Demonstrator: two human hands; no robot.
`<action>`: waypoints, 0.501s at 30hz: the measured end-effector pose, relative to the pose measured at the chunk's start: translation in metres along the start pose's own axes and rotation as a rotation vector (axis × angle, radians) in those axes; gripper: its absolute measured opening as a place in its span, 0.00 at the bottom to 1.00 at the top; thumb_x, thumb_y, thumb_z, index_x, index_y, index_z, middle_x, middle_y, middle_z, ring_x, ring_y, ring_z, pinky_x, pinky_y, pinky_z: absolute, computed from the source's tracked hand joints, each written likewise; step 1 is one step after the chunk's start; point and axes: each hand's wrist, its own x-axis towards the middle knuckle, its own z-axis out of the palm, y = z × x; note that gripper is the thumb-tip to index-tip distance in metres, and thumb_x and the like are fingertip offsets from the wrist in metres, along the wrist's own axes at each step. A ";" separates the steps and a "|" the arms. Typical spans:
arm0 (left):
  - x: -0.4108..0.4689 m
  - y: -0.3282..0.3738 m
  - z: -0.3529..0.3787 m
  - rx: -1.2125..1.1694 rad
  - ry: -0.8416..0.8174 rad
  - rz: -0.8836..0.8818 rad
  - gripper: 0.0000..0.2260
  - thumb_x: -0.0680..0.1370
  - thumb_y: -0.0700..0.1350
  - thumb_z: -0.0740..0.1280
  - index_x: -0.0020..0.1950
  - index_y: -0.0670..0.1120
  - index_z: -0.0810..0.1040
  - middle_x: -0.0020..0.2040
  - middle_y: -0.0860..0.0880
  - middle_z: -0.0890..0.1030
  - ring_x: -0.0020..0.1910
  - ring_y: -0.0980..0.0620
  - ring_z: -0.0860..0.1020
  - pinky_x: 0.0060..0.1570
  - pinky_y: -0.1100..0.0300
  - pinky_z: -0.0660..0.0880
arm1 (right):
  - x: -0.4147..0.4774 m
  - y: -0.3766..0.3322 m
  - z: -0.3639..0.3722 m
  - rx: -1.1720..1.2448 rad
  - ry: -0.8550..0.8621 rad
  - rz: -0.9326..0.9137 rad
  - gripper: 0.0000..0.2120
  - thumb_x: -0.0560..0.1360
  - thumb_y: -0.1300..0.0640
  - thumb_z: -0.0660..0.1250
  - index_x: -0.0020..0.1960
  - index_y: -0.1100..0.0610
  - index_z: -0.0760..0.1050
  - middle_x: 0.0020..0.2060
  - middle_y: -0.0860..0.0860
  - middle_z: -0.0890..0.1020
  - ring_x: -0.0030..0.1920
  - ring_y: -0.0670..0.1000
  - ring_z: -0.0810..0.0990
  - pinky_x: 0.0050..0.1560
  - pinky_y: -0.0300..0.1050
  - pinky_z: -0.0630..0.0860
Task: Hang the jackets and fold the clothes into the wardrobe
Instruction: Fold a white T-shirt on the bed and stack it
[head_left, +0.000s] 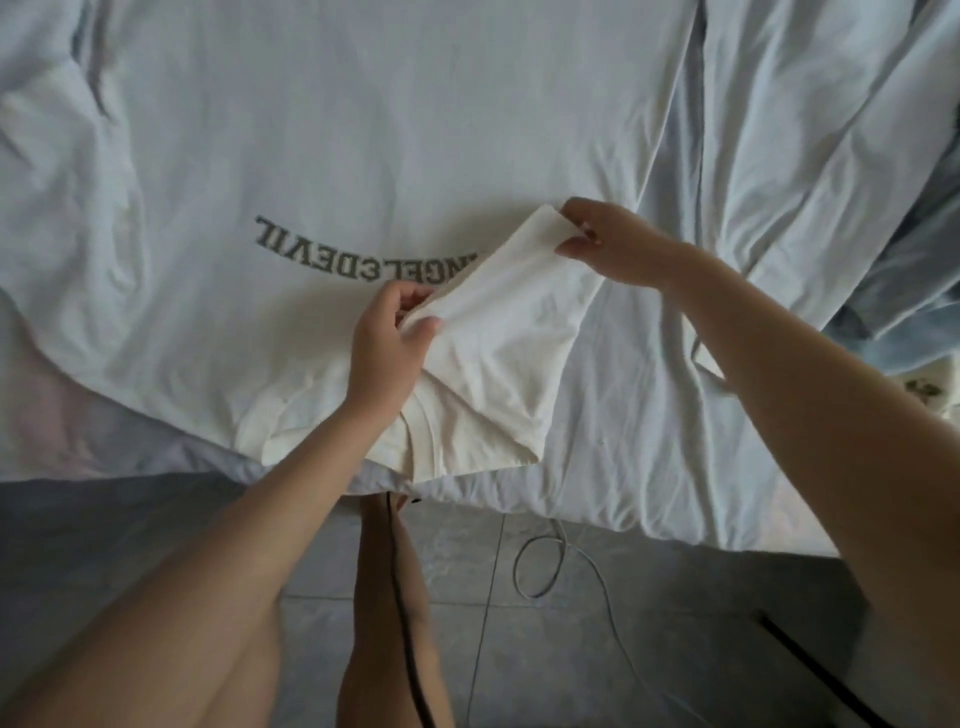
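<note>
1. The white T-shirt (311, 130) lay flat on the bed (675, 415), its collar end nearest the person and its length running away from them.
2. Its sleeve (498, 332) was raised, with the cuff edge stretched between both hands.
3. The left hand (387, 343) pinched the cuff's near corner, and the right hand (608, 244) pinched its far corner.
4. The shirt's body lay to the left of the sleeve, so the fold probably had to go leftward, with the left hand nearer the landing spot.

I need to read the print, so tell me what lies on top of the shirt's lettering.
The sleeve, pinched by the left hand and right hand, covers one end of the lettering; the letters beneath are hidden.
</note>
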 end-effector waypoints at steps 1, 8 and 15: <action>0.006 -0.005 -0.002 0.000 0.042 -0.019 0.10 0.73 0.36 0.70 0.50 0.47 0.74 0.44 0.57 0.77 0.43 0.61 0.76 0.45 0.67 0.72 | -0.001 0.000 0.000 0.017 0.018 0.032 0.12 0.78 0.59 0.64 0.60 0.61 0.73 0.51 0.56 0.77 0.52 0.56 0.75 0.49 0.41 0.66; 0.008 -0.021 -0.005 0.057 0.041 0.019 0.16 0.72 0.36 0.72 0.51 0.47 0.68 0.49 0.51 0.76 0.49 0.55 0.76 0.45 0.72 0.70 | 0.011 -0.026 0.011 -0.080 0.126 0.137 0.19 0.76 0.48 0.65 0.63 0.57 0.73 0.55 0.54 0.79 0.56 0.56 0.76 0.56 0.47 0.72; 0.007 -0.025 -0.014 0.106 0.098 0.118 0.06 0.74 0.36 0.69 0.43 0.44 0.73 0.38 0.56 0.75 0.33 0.59 0.71 0.37 0.68 0.69 | 0.027 -0.031 0.028 0.405 0.263 0.212 0.04 0.73 0.52 0.66 0.47 0.45 0.77 0.43 0.44 0.79 0.49 0.49 0.77 0.66 0.55 0.67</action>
